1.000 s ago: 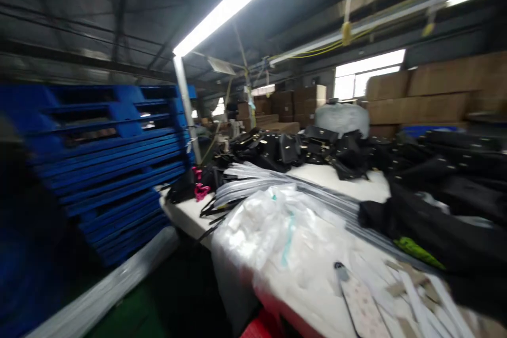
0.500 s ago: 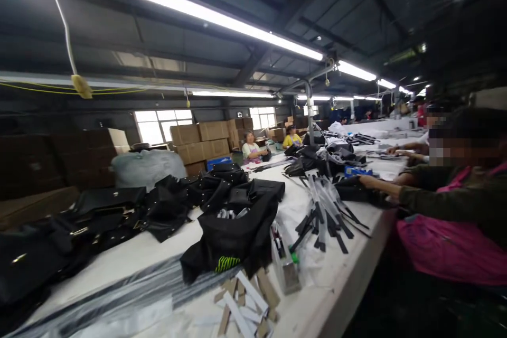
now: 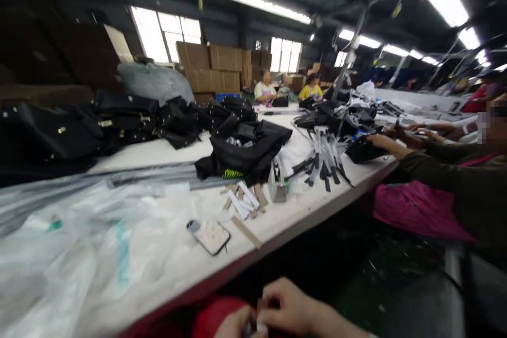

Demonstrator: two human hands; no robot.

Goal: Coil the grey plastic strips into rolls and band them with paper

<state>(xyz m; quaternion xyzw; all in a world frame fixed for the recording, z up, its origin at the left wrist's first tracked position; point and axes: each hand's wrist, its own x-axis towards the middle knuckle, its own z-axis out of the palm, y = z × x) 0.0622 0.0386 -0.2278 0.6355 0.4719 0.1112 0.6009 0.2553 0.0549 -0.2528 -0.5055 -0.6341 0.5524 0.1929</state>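
Note:
Low in the view, below the table's front edge, my left hand (image 3: 234, 324) and my right hand (image 3: 291, 307) meet over red cloth (image 3: 217, 312). My right fingers are curled in a pinch. My left fingers are closed too and partly cut off by the frame's bottom. Something small, whitish and dark shows between the hands, too blurred to name. On the table nearest them lie a phone (image 3: 212, 234) in a patterned case and a brown strip (image 3: 246, 232). White and brown strips (image 3: 243, 199) are heaped behind, beside a tape dispenser (image 3: 278, 182).
Clear plastic bags (image 3: 130, 237) spread over the left of the white table (image 3: 285, 224). Black bags (image 3: 134, 121) are piled behind, with a black cloth bag (image 3: 247, 156) mid-table. A co-worker's hand (image 3: 382, 142) works at right. Cartons (image 3: 224, 60) stand at the back.
The view has tilted down and shifted, so the table's front edge, the phone, the plastic bags and both my hands now show. No hand of mine was visible before.

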